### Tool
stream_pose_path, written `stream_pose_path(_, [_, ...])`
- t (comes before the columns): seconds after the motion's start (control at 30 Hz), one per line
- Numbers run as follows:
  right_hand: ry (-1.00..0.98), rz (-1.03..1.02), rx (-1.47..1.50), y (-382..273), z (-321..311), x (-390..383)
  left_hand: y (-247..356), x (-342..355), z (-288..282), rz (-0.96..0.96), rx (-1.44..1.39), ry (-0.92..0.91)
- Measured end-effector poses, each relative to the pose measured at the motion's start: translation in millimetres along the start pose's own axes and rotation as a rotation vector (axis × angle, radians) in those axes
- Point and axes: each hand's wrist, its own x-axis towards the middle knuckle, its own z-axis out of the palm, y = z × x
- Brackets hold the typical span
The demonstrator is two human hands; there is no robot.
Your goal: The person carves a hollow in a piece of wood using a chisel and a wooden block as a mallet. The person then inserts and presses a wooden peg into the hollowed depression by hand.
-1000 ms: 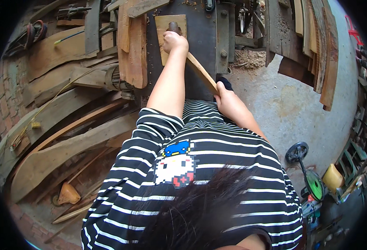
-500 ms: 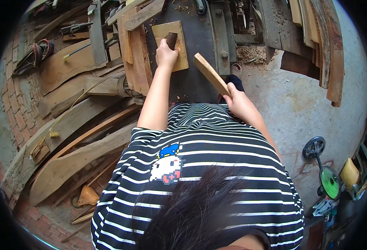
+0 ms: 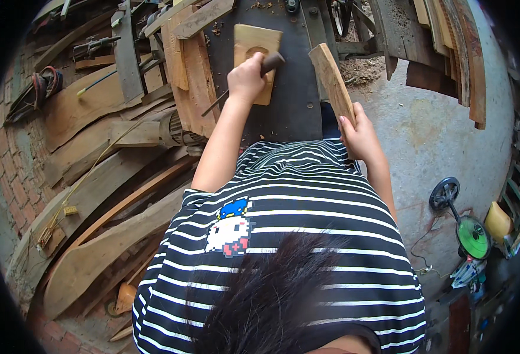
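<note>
My left hand (image 3: 247, 79) is closed around the dark handle of a chisel (image 3: 273, 62). The handle end points up and to the right, and the thin metal shaft sticks out to the lower left of my fist. Under that hand lies a pale wooden block (image 3: 261, 35) with a shallow rounded hollow in its face, partly hidden by my fingers. To the right, my right hand (image 3: 361, 133) grips the lower end of a flat wooden bat (image 3: 335, 79), which stands up and leans left, apart from the chisel.
The block rests on a dark benchtop (image 3: 283, 118) with wood shavings on it. Planks (image 3: 192, 76) lie along the bench's left side, and curved timbers (image 3: 103, 248) are piled farther left. Boards (image 3: 475, 76) project at the far right. A green fan (image 3: 473, 237) stands on the concrete floor.
The chisel has tipped from fairly upright to slanting, its shaft now showing at the lower left. The block has turned and shifted right. My right hand has moved right, bringing the bat more upright.
</note>
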Motion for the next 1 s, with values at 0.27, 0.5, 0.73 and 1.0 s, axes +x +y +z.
stream_pose_path(0.27, [0.211, 0.117, 0.089, -5.4, 33.8, -44.3, 5.0, -22.6, -1.8, 0.275, -0.216, 0.165])
stream_pose_path(0.5, [0.491, -0.005, 0.395, -5.4, 36.7, -90.7, 88.5, -38.9, -13.6, 0.848, -0.495, 0.188])
stream_pose_path(0.73, [0.634, 0.014, 0.357, -24.5, 42.0, -137.2, 127.7, -13.5, 19.4, 0.992, -0.523, 0.148])
stream_pose_path(1.0, [0.736, 0.089, 0.457, -6.9, 61.7, -151.7, 131.4, 10.6, 28.1, 0.836, -0.547, 0.092])
